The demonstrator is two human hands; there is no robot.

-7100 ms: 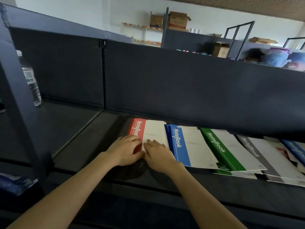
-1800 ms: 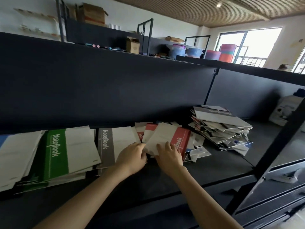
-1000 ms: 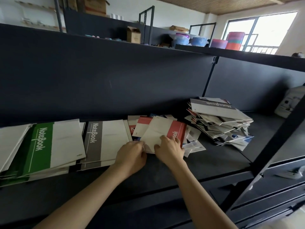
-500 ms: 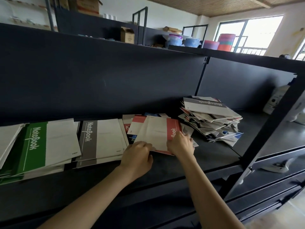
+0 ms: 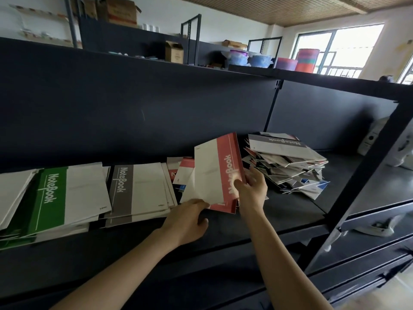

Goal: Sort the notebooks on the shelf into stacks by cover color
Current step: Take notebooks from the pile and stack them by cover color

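Head view, nearest first: two bare forearms reach in over the front edge of the dark shelf (image 5: 281, 211). The left hand (image 5: 187, 217) has its grip closed on the near left corner of a red notebook (image 5: 220, 173). The right hand (image 5: 251, 190) pinches the spine side, thumb on the red band and fingers behind. The notebook is clear of the shelf at its far edge and tilted up toward the camera, between the sorted stacks and the unsorted heap. Its cover is white with a red band along the right side and pale "NoteBook" lettering. It looks thin and bends a little near the left hand. A second red edge shows just beneath it; I cannot tell whether that one is held too.

The step in hand seems to be lifting out a red one for sorting. No tidy red stack is in view, so the next move likely calls for carrying it to a spot of its own and laying it flat.

Left of the hands lie a gray stack (image 5: 138, 191) and a green stack (image 5: 55, 198), with loose red notebooks (image 5: 185, 170) just behind. To the right sits the mixed pile (image 5: 288, 164). Far off are cardboard boxes (image 5: 121, 11), tubs (image 5: 260, 61) and a window (image 5: 339, 50).
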